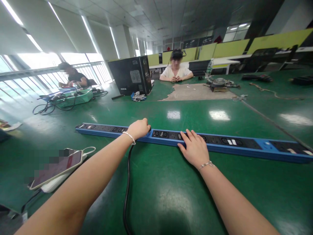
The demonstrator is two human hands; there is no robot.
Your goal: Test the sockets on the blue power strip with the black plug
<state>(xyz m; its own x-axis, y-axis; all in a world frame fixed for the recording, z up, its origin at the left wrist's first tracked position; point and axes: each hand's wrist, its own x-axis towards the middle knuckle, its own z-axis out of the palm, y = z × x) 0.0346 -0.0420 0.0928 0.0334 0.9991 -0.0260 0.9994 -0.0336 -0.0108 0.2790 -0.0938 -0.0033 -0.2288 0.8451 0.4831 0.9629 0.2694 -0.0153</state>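
A long blue power strip (244, 149) with black socket sections lies across the green table (156, 192), its sockets facing up. My left hand (137, 128) is closed over its middle-left part, gripping the plug (149, 132) of a black power cord (127, 186). Most of that plug is hidden by the fingers, and I cannot tell how far it sits in a socket. From under this hand the cord runs down toward me. My right hand (195, 148) rests on the strip farther right, fingers stretched out over the sockets and thumb at the near edge.
At the left, a phone (60, 168) leans on a white object with a cable. A green basket (75, 99) of cables, a black computer case (132, 76) and gloves (138, 96) stand farther back. One person (176, 70) sits opposite, another (75, 78) at the far left.
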